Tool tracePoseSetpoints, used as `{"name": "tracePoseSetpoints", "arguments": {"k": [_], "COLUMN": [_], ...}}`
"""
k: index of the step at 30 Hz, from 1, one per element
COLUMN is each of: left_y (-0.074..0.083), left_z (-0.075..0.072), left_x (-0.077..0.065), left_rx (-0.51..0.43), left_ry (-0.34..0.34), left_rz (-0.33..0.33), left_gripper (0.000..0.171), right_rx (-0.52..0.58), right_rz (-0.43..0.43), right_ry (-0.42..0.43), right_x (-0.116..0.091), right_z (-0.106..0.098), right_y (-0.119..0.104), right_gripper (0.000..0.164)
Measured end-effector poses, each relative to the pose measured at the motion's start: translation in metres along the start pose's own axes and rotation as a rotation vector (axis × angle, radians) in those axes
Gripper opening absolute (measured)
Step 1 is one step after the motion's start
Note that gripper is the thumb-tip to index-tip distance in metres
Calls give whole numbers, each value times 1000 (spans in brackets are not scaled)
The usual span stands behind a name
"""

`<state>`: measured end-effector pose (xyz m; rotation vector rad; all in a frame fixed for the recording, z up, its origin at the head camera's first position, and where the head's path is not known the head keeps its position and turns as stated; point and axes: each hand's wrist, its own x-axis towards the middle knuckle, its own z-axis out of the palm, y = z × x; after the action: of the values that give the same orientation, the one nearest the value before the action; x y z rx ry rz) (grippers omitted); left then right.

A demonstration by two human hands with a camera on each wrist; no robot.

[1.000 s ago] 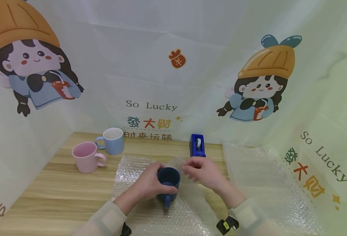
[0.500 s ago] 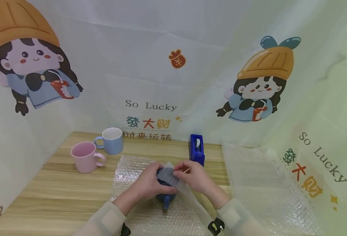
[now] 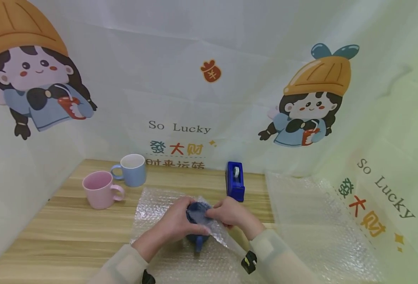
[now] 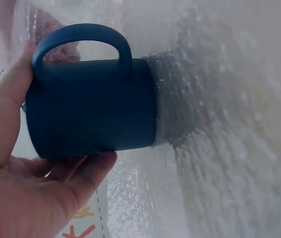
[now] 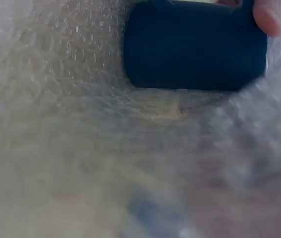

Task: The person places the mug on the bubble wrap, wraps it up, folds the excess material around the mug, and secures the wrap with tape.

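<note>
A dark blue mug (image 3: 198,245) stands upright on a sheet of bubble wrap (image 3: 194,268), its handle toward me. My left hand (image 3: 171,221) grips it around the upper part; in the left wrist view the thumb lies near the handle and the fingers support the opposite side of the mug (image 4: 93,109). Pinched in my right hand (image 3: 231,213), a flap of the wrap reaches over the mug's mouth, with the fingertips at the rim. Most of the right wrist view is blurred bubble wrap (image 5: 46,64) beside the mug (image 5: 190,49); the right hand is hidden there.
Toward the back left are a pink mug (image 3: 98,193) and a light blue mug (image 3: 135,173). A blue tape dispenser (image 3: 235,185) stands behind my right hand. Another bubble wrap sheet (image 3: 319,232) covers the right side of the wooden table (image 3: 52,236).
My right hand has moved left and toward me, bringing the bubble wrap flap over the mug's mouth. The left hand keeps its grip on the mug.
</note>
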<state>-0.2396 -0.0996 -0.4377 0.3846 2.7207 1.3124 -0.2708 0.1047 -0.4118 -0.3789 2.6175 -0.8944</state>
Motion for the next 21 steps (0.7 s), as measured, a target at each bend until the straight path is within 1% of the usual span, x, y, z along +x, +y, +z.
{"name": "tracePoseSetpoints", "arguments": {"k": [3, 5, 6, 7, 8, 10, 11, 13, 14, 15, 17, 19, 21], "left_y": [-1, -3, -5, -7, -9, -16, -20, -28, -32, -36, -43, -49, -54], "left_z": [-10, -21, -28, -35, -42, -55, -62, -74, -79, -83, -89, -91, -91], "left_x": [-3, -6, -6, -7, -6, -4, -3, -1, 0, 1, 2, 3, 4], "left_rx": [-35, -78, -96, -94, -83, -34, -4, 68, 94, 125, 184, 240, 267], "left_ry": [-109, -183, -200, -196, -170, -67, -6, 93, 118, 129, 115, 87, 69], "left_rz": [37, 64, 77, 82, 83, 85, 73, 34, 10, -14, -69, -117, -160], "left_gripper": [101, 99, 95, 89, 81, 63, 56, 47, 46, 47, 53, 63, 73], "right_rx": [-37, -63, -76, -86, -96, -127, -135, -151, -158, -163, -162, -167, -161], "right_rz": [-7, 6, 15, 20, 20, 18, 18, 15, 14, 14, 19, 17, 21], "right_ry": [22, 49, 62, 75, 90, 123, 132, 149, 156, 160, 159, 162, 162], "right_x": [2, 3, 3, 2, 2, 1, 1, 0, 1, 1, 2, 2, 3], "right_z": [1, 3, 4, 5, 6, 9, 9, 11, 11, 12, 13, 14, 15], "right_y": [-4, -8, -9, -11, -12, -14, -15, -15, -15, -14, -13, -12, -10], "right_gripper": [45, 42, 41, 40, 39, 37, 38, 40, 42, 42, 44, 44, 44]}}
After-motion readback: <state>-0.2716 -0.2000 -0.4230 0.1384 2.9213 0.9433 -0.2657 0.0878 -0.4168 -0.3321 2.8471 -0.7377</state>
